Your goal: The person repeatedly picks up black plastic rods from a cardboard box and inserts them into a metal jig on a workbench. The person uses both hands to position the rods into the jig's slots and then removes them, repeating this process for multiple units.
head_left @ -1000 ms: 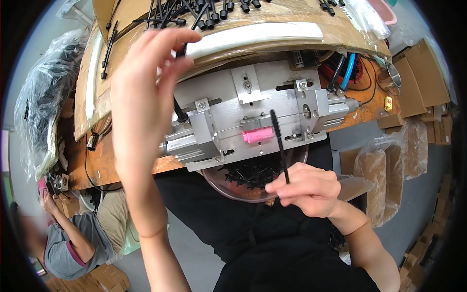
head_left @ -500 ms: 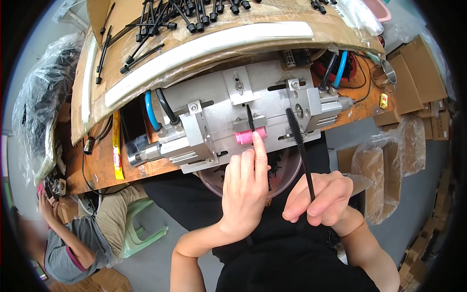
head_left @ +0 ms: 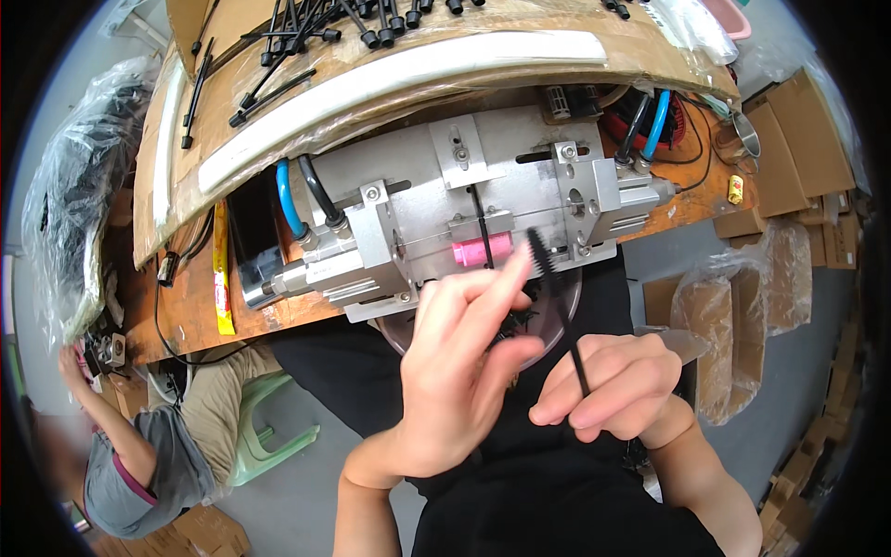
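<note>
While the right hand is curled with its fingers clamped on the lower end of a thin black rod, the rod is held nearly upright, and its thicker ribbed tip is seen just below the metal fixture on the wooden counter. The left hand is raised beside it, fingers apart and extended, the forefinger reaching up toward the rod's tip and the pink block set in the front of the fixture; whether the fingertip touches the rod cannot be told. A second black rod is seated upright in the fixture above the pink block. Blue and black hoses are attached at the fixture's left end. Loose black rods are scattered on the cardboard behind the fixture. A round bowl of black parts is partly hidden behind the hands.
</note>
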{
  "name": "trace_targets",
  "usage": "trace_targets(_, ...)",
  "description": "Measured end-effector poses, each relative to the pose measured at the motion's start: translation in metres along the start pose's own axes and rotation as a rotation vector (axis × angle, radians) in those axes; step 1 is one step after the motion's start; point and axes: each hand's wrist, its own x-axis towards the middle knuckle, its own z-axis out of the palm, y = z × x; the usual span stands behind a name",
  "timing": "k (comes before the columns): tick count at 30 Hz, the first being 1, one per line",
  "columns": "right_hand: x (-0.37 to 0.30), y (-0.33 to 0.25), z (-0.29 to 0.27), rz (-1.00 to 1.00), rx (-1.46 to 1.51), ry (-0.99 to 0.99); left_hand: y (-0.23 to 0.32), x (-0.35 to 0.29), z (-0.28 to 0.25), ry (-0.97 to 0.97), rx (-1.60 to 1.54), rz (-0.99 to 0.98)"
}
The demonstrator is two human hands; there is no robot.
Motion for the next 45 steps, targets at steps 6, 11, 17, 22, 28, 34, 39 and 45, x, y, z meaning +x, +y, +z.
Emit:
trace_targets(6, 0.002, 0.0, 0.007, -0.051, -0.23, -0.134, 0.012, -0.008, -0.006, -0.049, -0.95, -0.349)
trace_targets(11, -0.001, 0.0, 0.013, -0.071, -0.273, -0.129, 0.019, -0.009, -0.011, -0.102, -1.025, -0.44)
trace_targets(17, -0.002, -0.005, 0.016, -0.066, -0.31, -0.142, 0.011, -0.017, -0.012, -0.197, -1.019, -0.311)
trace_targets(22, -0.002, -0.005, 0.018, -0.071, -0.3, -0.155, 0.02, -0.018, -0.018, -0.193, -1.029, -0.392)
trace_targets(28, -0.014, 0.003, 0.004, 0.141, -0.328, -0.382, -0.009, -0.012, -0.024, 0.269, -0.214, -0.088)
trace_targets(34, -0.008, 0.031, -0.02, 0.402, -0.985, -0.62, -0.015, 0.059, -0.073, 0.516, 0.395, 0.167)
trace_targets(39, 0.106, -0.016, -0.043, -0.228, -1.261, -0.339, -0.014, 0.141, -0.105, 0.283, 0.688, 0.199)
trace_targets(45, 0.226, 0.001, -0.106, -0.416, -1.688, -0.39, -0.016, 0.178, -0.106, 0.033, 0.617, 0.111)
